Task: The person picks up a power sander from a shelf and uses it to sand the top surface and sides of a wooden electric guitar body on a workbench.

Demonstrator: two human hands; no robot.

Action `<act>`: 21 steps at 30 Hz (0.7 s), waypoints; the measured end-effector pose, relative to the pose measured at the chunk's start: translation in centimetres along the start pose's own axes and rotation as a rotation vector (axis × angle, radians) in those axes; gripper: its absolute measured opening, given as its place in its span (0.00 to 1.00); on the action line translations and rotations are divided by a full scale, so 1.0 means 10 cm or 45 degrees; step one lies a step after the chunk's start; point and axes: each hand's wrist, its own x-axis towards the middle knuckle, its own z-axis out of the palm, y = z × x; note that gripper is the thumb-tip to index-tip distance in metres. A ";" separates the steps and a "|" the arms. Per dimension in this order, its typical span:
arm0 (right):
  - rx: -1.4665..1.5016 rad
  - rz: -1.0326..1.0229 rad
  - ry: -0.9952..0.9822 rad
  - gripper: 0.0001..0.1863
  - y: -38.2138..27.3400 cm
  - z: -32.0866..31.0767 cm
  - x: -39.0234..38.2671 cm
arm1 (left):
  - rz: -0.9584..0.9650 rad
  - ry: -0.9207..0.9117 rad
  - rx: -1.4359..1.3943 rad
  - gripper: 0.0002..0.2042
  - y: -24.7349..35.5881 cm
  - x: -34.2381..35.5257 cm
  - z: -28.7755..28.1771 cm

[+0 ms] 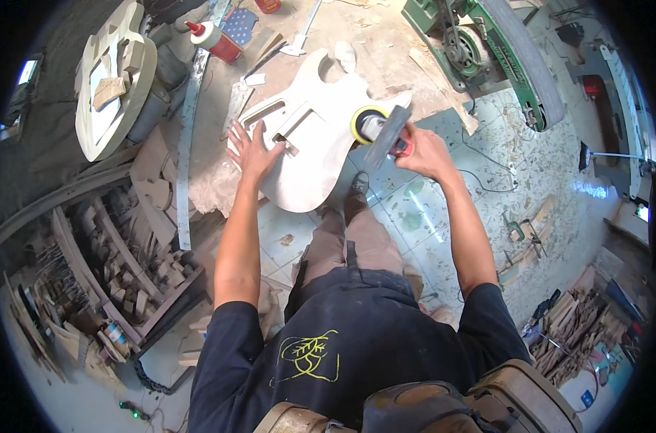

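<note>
A pale wooden guitar body [317,162] lies at the workbench's edge, with cut pockets and two horns toward the back. My left hand [253,153] rests on its left side, fingers spread over the wood beside the pockets. My right hand [421,151] is closed on a sander [377,128] with a yellow-rimmed round pad, a dark grey body and a red part. The sander is over the right side of the guitar body; whether the pad touches the wood I cannot tell.
A green belt sander [466,53] stands at back right. A glue bottle [216,43], calipers [297,45] and a long straightedge [185,180] lie on the bench [353,29]. Another guitar body [97,137] is at left. Wood scraps [137,281], cables and clamps [526,232] lie around.
</note>
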 end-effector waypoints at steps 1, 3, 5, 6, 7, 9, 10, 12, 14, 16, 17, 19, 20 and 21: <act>-0.030 0.071 0.027 0.34 0.06 -0.07 -0.03 | 0.003 -0.003 -0.012 0.47 0.01 0.00 0.00; -0.027 0.153 0.109 0.32 0.15 -0.13 -0.13 | -0.012 -0.012 -0.017 0.47 0.04 -0.01 -0.02; -0.022 0.232 0.190 0.30 0.23 -0.19 -0.23 | -0.028 -0.020 -0.020 0.47 0.04 -0.01 -0.02; 0.018 0.259 0.228 0.30 0.27 -0.21 -0.28 | -0.024 -0.014 -0.019 0.47 0.03 -0.01 -0.02; 0.060 0.285 0.266 0.29 0.31 -0.22 -0.33 | -0.019 -0.007 -0.017 0.47 0.02 -0.01 -0.03; 0.147 0.315 0.322 0.29 0.33 -0.23 -0.40 | -0.009 -0.006 -0.003 0.48 0.02 0.00 -0.02; 0.152 0.321 0.324 0.29 0.34 -0.22 -0.41 | -0.002 -0.004 0.011 0.48 0.02 0.00 -0.02; 0.235 0.355 0.276 0.29 0.29 -0.20 -0.46 | 0.011 -0.012 0.010 0.49 0.01 0.01 -0.02; 0.347 0.360 0.169 0.30 0.18 -0.11 -0.53 | 0.031 -0.023 0.018 0.49 0.00 0.01 -0.04; 0.512 0.357 -0.029 0.29 0.04 0.07 -0.66 | 0.010 -0.050 -0.001 0.49 0.00 -0.01 -0.04; 0.543 0.322 -0.074 0.29 0.00 0.21 -0.76 | 0.031 -0.062 0.014 0.49 0.01 0.00 -0.04; 0.606 0.272 -0.155 0.30 -0.15 0.48 -0.93 | -0.002 -0.057 0.002 0.49 0.02 0.00 -0.05; 0.640 0.257 -0.190 0.31 -0.24 0.58 -1.00 | 0.005 -0.064 0.017 0.49 0.01 0.01 -0.05; 0.657 0.268 -0.185 0.31 -0.30 0.67 -1.05 | 0.003 -0.058 0.007 0.49 0.01 0.01 -0.05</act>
